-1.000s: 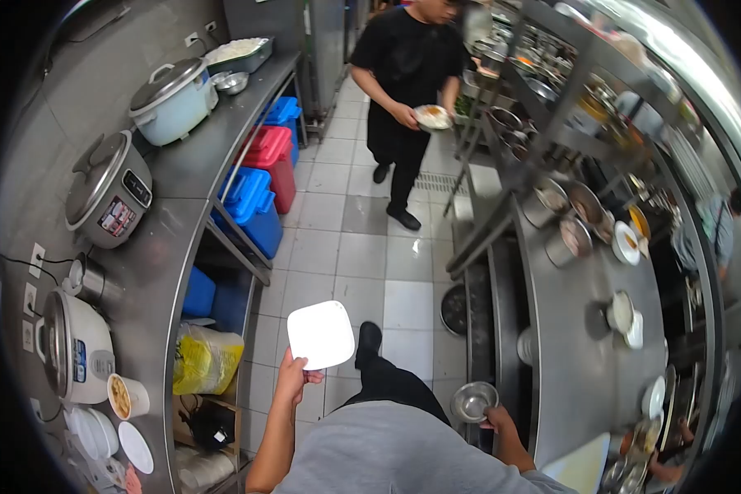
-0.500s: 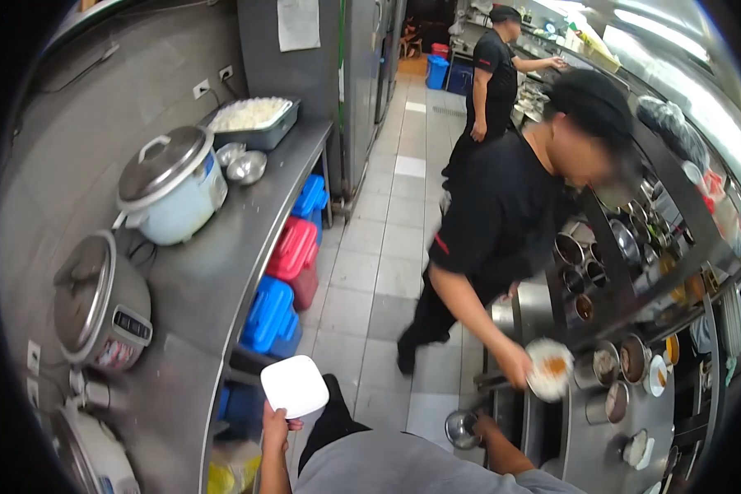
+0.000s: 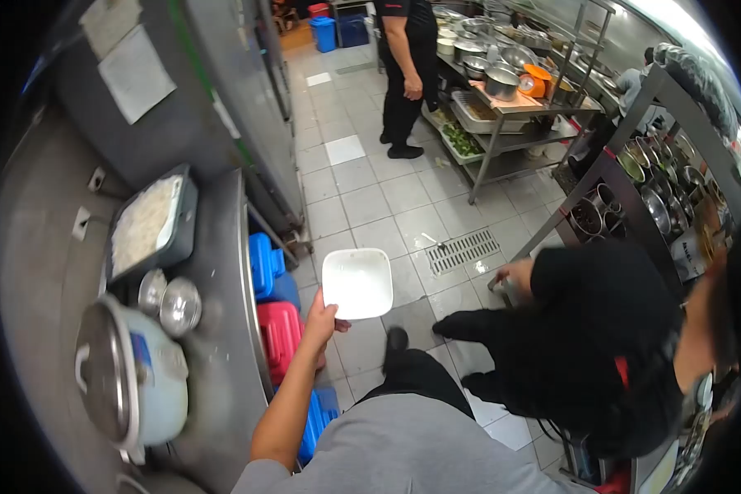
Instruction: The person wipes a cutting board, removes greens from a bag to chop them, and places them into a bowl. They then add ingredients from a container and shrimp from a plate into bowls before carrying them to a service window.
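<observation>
My left hand (image 3: 324, 319) is closed on the rim of a white square bowl (image 3: 357, 284), the thumb over its near edge. The bowl is tilted so that its inside shows, and no food can be seen in it. Below and left of this hand are a red lidded bin (image 3: 280, 339) and blue lidded bins (image 3: 263, 262) under the steel counter (image 3: 226, 362). My right hand is out of view.
A co-worker in black (image 3: 584, 346) stands close on my right; another person (image 3: 403, 74) stands farther up the aisle. On the left counter are a rice cooker (image 3: 152, 370), metal bowls (image 3: 179, 306) and a tray of rice (image 3: 150, 222). A floor drain (image 3: 463, 250) lies ahead.
My view has moved forward along the aisle and swung. The white bowl is farther forward, its inside now showing. My right hand and its metal bowl have left view.
</observation>
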`<state>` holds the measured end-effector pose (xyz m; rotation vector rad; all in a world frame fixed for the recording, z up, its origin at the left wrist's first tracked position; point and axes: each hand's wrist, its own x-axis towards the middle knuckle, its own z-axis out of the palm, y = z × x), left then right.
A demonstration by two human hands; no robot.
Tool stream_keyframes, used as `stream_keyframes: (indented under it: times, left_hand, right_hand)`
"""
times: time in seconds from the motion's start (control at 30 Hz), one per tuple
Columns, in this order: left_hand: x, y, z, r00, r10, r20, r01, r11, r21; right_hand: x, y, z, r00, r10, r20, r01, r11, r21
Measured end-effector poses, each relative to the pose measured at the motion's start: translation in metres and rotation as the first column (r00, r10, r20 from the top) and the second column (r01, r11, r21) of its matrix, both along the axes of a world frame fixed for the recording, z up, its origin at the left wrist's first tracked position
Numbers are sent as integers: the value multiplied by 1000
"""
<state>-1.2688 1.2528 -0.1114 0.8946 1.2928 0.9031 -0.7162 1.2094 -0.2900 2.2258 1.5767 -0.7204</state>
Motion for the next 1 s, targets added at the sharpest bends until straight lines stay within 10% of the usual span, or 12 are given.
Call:
stream_keyframes:
  times: [0.23,0.33,0.37,0.53,0.67,0.73,0.83,1.0]
  left_hand:
    - [2,231,-42,988,-52,146,67,993,-102]
    - [-29,288,-50,986,7,168,27,979,-200]
    - [-45,304,-52,979,28,200,13,980,-200]
    - [-106,418,-62,940,221,259,-139,944,-300]
    - [-128,580,-83,929,250,272,-175,947,-271]
    - [-132,671,-86,936,244,253,-188,956,-224]
    - [-140,815,-66,938,218,271,-174,969,-177]
    - [-148,1044,-11,942,148,302,-134,989,-67]
  right_hand:
    - [80,23,-129,985,170,36,-139,897,-419]
    - [44,-3,-98,981,60,185,25,905,-424]
    - [53,-35,-154,940,269,209,-214,944,-253]
    - [-160,317,-75,991,-94,-92,49,911,-411]
    - [-150,528,-76,951,-302,-72,299,953,-43]
    - [-166,634,-32,689,-601,-405,599,787,-149]
    - [-158,720,-131,756,-398,-520,610,717,339]
    - [-200,804,-100,660,-555,-506,647,762,8]
